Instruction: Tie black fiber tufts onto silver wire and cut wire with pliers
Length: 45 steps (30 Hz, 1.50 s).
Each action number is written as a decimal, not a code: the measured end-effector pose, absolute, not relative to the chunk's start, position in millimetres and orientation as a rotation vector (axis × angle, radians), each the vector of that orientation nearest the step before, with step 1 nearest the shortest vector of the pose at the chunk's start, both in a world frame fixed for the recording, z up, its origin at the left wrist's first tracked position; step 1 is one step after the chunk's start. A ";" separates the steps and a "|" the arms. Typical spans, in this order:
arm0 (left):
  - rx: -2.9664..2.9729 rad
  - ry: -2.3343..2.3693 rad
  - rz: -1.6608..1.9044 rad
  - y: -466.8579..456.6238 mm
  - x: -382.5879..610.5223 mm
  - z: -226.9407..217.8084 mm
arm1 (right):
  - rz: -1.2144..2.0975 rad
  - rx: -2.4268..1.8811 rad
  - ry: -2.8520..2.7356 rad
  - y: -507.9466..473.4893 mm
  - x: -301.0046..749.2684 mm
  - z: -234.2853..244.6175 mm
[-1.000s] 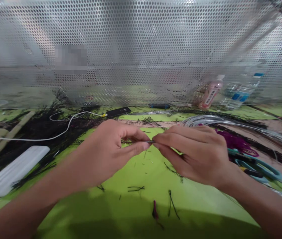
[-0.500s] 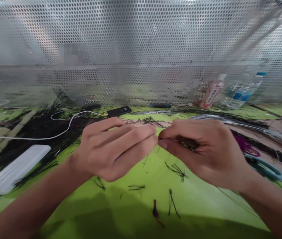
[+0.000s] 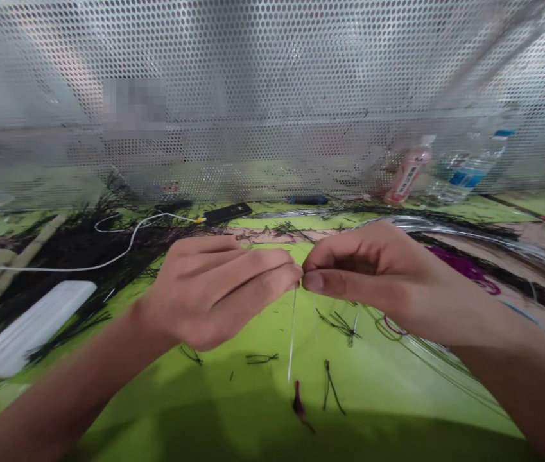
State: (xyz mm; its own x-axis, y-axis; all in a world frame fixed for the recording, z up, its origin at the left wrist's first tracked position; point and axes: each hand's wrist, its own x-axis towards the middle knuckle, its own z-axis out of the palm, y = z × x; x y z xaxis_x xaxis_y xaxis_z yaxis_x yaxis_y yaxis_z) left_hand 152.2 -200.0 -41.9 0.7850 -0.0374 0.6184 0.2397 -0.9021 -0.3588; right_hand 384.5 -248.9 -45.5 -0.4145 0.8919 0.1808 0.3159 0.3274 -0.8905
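Observation:
My left hand (image 3: 224, 292) is closed in a pinch at the centre, palm turned away from me. A thin silvery wire (image 3: 292, 340) hangs down from its fingertips over the green tabletop (image 3: 253, 398). My right hand (image 3: 373, 273) pinches thumb to forefinger at the same spot, its tips almost touching the left ones. A fainter strand (image 3: 316, 317) dangles below the right thumb. What lies between the fingertips is mostly hidden. Beneath the hands are a splayed black twig-like piece (image 3: 346, 327), forked black pieces (image 3: 330, 385) and a small purple-and-black piece (image 3: 298, 401).
At left lie a white power bank (image 3: 36, 327), bamboo poles (image 3: 7, 289) and dark bristly bundles. A white cable (image 3: 132, 240) runs to a black device (image 3: 227, 212). Behind stand a pink bottle (image 3: 407, 176) and a clear bottle (image 3: 467, 173) by the perforated sheet (image 3: 272, 96). Wire coils (image 3: 488, 237) curve at right.
My right hand has turned and its thumb has straightened. The wire now hangs in plain view below the fingertips. My right forearm now mostly covers the teal-handled scissors.

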 end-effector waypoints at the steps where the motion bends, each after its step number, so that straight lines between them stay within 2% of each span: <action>1: -2.540 -0.126 -0.899 -199.0 152.7 -41.2 | 1.060 -1.056 -1.899 -248.9 384.0 -45.4; 6: -2.492 -0.189 -1.018 -195.5 158.2 -41.2 | 0.889 -1.076 -1.910 -252.3 380.6 -42.6; 14: -2.908 -0.758 -1.222 -212.7 162.7 -34.2 | 0.460 -1.038 -2.041 -259.8 376.6 -42.7; 20: -3.480 -1.448 -1.037 -209.6 159.3 -24.4 | 0.216 -1.009 -2.120 -260.9 370.8 -51.9; 23: -3.735 -1.635 -0.858 -201.9 156.2 -22.7 | 0.132 -0.951 -2.174 -260.8 367.0 -57.0; 25: -3.818 -1.605 -0.701 -198.3 155.3 -23.2 | 0.160 -0.977 -2.166 -260.3 365.1 -57.9; 27: -3.711 -1.435 -0.734 -196.9 156.3 -25.3 | 0.264 -1.043 -2.109 -259.2 364.9 -56.3; 31: -2.860 -0.629 -1.261 -195.5 160.1 -31.9 | 0.462 -1.099 -1.991 -257.1 369.2 -49.8; 34: -2.431 -0.143 -1.147 -192.3 158.9 -34.8 | 0.520 -1.052 -1.955 -257.8 372.9 -46.9; 37: -2.361 -0.115 -0.989 -189.9 154.7 -34.9 | 0.539 -1.018 -1.950 -259.0 374.5 -46.3; 42: -2.242 -0.059 -0.944 -191.4 153.6 -34.3 | 0.528 -1.042 -1.948 -258.7 374.3 -47.2; 45: -2.378 -0.178 -0.981 -194.3 157.1 -35.7 | 0.483 -1.060 -1.957 -257.7 373.5 -48.1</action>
